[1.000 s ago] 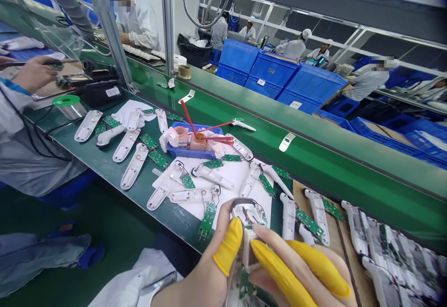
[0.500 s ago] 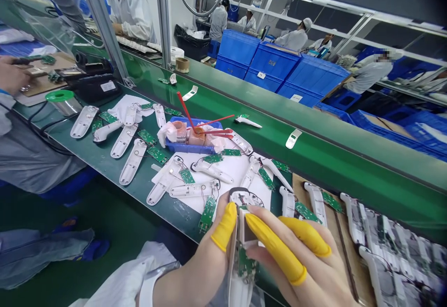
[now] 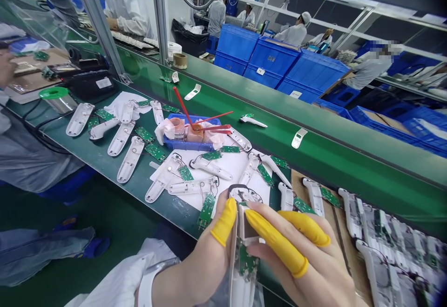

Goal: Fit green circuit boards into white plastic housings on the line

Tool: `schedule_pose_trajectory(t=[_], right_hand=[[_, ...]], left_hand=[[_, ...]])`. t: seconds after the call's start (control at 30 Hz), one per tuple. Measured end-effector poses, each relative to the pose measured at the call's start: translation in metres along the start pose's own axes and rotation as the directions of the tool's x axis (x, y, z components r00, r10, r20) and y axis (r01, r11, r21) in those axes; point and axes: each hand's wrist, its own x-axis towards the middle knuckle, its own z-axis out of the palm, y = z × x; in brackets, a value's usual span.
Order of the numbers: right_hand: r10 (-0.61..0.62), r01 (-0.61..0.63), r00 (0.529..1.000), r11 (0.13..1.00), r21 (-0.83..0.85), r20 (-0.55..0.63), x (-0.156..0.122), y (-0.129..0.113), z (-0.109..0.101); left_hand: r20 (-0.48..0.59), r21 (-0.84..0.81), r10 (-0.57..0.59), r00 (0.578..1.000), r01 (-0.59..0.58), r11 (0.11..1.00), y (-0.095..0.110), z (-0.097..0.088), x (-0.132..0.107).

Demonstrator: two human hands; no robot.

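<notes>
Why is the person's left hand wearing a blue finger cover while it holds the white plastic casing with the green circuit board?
The colour is wrong: the finger cot on the left hand is yellow, not blue, as the head view shows. The rest is right: that hand holds the white plastic casing with the green circuit board.

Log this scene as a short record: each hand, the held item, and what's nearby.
Left hand: yellow finger cot, gripping white plastic housing.
Right hand: yellow finger cots, fingers across the housing.
Held item: housing with green circuit board attached.
Nearby: loose housings, boards, blue tray on green workbench.
</notes>
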Motion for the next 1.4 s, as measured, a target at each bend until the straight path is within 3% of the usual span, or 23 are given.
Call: schedule_pose_trajectory(t=[0.17,0.4,0.6,0.8,0.87,1.0,1.13,1.27,1.4], right_hand=[[0.003,-0.003,1.0,1.0,0.001,-0.014,-0.001,0.0,0.001],[0.012,-0.012,1.0,1.0,0.007,-0.014,-0.002,0.001,0.003],[-0.018,0.018,1.0,0.999,-0.046,0.0,0.0,0.002,0.004],[0.04,-0.041,0.998,0.999,-0.021,-0.041,0.001,0.003,0.013],[0.137,-0.132,0.985,0.99,0.056,-0.101,-0.001,0.002,0.016],[0.364,-0.311,0.908,0.917,0.25,-0.205,-0.008,-0.006,0.009],[0.213,-0.205,0.976,0.97,0.135,-0.046,-0.014,-0.016,-0.003],[0.166,-0.164,0.986,0.985,0.044,-0.028,-0.016,-0.022,-0.004],[0.028,-0.028,0.998,1.0,-0.007,0.049,-0.018,-0.023,-0.004]], left_hand=[[-0.032,-0.013,-0.022,0.999,0.022,1.0,0.002,0.005,0.0],[-0.21,0.032,-0.045,0.977,0.053,0.998,0.004,0.009,0.002],[-0.134,0.21,-0.011,0.991,0.039,0.977,0.002,-0.001,0.005],[-0.078,0.504,0.073,0.994,-0.024,0.863,-0.002,-0.012,0.006],[-0.016,0.49,0.098,0.995,-0.078,0.868,-0.001,-0.009,0.007],[0.068,0.46,0.086,0.994,-0.108,0.882,0.004,0.002,0.008],[0.041,0.45,0.033,0.999,-0.048,0.892,0.006,0.008,0.007],[0.018,0.416,0.082,0.996,-0.082,0.906,0.003,0.006,0.007],[-0.002,0.406,0.084,0.996,-0.076,0.911,0.0,0.008,0.006]])
